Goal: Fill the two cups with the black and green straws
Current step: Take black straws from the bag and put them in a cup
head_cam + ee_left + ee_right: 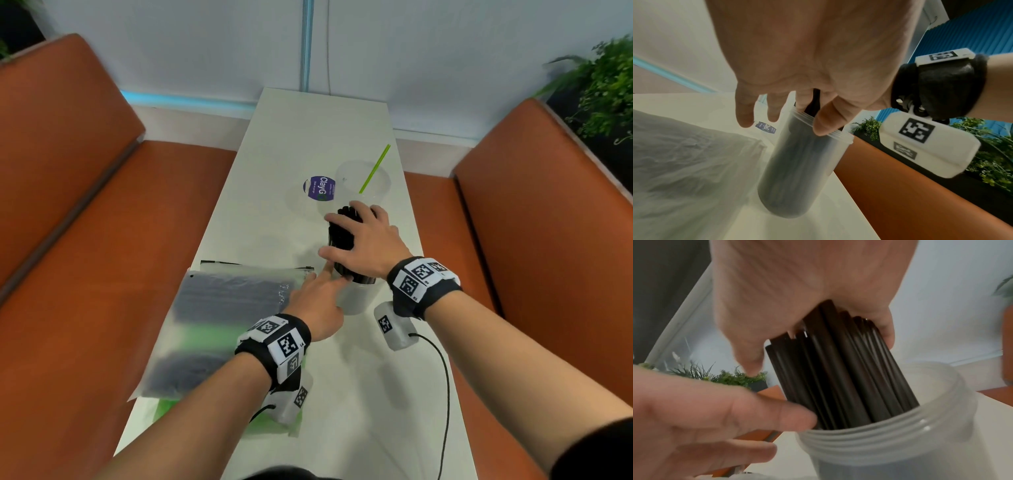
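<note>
A frosted cup [356, 298] [797, 170] [890, 443] stands upright near the table's middle. A thick bundle of black straws [340, 236] [838, 369] sticks out of it, leaning left. My right hand [366, 233] [807, 293] sits on top of the bundle, with thumb and fingers curled round its upper end. My left hand [322, 301] [789, 104] [715, 418] has straight fingers that touch the cup's rim and the straws' lower part. Behind stands a second clear cup [363, 178] with one green straw [375, 168] in it.
Frosted bags [219, 308] [684, 154] of black and green straws lie at the table's left, under my left forearm. A clear lid with a purple label [318, 188] [765, 128] lies beside the far cup. Orange benches [102, 257] flank the narrow white table [359, 394].
</note>
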Action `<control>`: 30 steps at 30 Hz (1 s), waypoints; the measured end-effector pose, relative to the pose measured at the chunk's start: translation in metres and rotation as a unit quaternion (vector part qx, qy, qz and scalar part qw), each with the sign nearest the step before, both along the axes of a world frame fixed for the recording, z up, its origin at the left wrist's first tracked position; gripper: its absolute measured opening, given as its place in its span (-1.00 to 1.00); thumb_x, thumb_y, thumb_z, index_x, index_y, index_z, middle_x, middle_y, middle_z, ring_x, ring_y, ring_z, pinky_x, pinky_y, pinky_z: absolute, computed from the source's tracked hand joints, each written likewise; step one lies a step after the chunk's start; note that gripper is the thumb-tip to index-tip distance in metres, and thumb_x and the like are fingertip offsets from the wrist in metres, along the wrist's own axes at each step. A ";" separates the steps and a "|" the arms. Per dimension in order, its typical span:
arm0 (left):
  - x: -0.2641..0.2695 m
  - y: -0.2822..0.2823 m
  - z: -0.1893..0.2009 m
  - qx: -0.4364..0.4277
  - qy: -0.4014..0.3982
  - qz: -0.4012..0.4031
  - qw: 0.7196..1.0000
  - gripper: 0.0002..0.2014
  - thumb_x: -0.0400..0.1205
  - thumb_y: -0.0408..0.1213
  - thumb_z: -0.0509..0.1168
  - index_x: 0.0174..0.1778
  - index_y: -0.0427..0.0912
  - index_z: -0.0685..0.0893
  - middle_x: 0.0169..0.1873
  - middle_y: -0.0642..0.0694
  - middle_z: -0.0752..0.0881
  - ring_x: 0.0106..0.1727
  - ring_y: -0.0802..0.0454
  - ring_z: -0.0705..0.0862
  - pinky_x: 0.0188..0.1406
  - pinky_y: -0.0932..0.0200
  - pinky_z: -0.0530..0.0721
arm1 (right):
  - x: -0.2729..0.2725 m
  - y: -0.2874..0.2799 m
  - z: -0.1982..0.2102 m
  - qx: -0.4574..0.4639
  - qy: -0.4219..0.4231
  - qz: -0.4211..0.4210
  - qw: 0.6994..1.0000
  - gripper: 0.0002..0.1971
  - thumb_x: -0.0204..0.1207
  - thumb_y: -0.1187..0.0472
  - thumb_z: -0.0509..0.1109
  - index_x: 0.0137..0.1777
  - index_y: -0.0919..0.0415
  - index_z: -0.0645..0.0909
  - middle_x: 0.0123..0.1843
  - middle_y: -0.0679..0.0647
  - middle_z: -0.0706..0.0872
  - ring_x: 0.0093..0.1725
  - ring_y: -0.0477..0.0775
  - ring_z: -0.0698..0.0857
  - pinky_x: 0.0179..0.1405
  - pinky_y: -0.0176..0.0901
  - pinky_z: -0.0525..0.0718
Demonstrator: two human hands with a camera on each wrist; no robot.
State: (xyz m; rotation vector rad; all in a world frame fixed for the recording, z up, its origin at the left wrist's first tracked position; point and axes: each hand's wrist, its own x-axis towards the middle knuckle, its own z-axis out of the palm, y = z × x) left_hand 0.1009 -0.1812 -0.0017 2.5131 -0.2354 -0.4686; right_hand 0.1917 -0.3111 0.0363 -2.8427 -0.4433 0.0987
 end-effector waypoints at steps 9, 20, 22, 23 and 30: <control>0.002 -0.004 -0.001 0.035 -0.007 -0.009 0.999 -0.33 0.54 -0.43 0.16 0.59 0.15 0.35 0.66 -0.01 0.10 0.58 -0.20 0.23 0.42 -0.34 0.35 | 0.013 -0.007 0.004 -0.094 -0.015 -0.059 0.994 -0.23 0.14 -0.57 0.20 0.38 -0.34 0.31 0.48 0.12 0.31 0.42 0.35 0.29 0.35 0.30 0.30; -0.001 0.015 -0.014 -0.070 -0.026 0.085 0.994 -0.36 0.60 -0.32 0.26 0.64 0.02 0.33 0.63 -0.13 0.26 0.63 -0.17 0.27 0.59 -0.15 0.33 | -0.006 -0.007 0.029 0.065 -0.061 -0.062 0.994 -0.24 0.39 -0.48 0.20 0.58 -0.30 0.19 0.60 0.13 0.27 0.60 0.26 0.20 0.57 0.27 0.14; -0.004 0.024 -0.021 -0.071 -0.037 0.144 0.986 -0.39 0.57 -0.21 0.34 0.58 0.04 0.41 0.49 -0.11 0.42 0.52 -0.12 0.43 0.52 -0.07 0.43 | -0.018 -0.001 0.035 0.190 -0.116 -0.044 0.974 -0.42 0.47 -0.23 0.33 0.49 -0.17 0.38 0.45 0.06 0.43 0.49 0.13 0.36 0.54 0.10 0.32; -0.006 0.028 -0.024 -0.063 -0.029 0.163 0.984 -0.40 0.54 -0.14 0.38 0.54 0.06 0.43 0.40 -0.10 0.48 0.44 -0.11 0.50 0.45 -0.07 0.51 | -0.025 0.002 0.037 0.245 -0.132 -0.030 0.960 -0.53 0.50 -0.07 0.37 0.41 -0.07 0.49 0.35 0.03 0.52 0.38 0.06 0.48 0.44 0.03 0.46; -0.025 0.043 -0.031 -0.004 0.042 0.164 0.985 -0.47 0.47 -0.19 0.42 0.40 0.05 0.53 -0.12 0.08 0.68 0.02 -0.02 0.68 0.10 0.07 0.69 | -0.086 0.029 0.021 0.345 0.002 0.040 0.938 -0.89 0.51 0.31 0.37 -0.14 0.16 0.73 -0.37 0.03 0.75 -0.33 0.02 0.74 -0.22 -0.09 0.73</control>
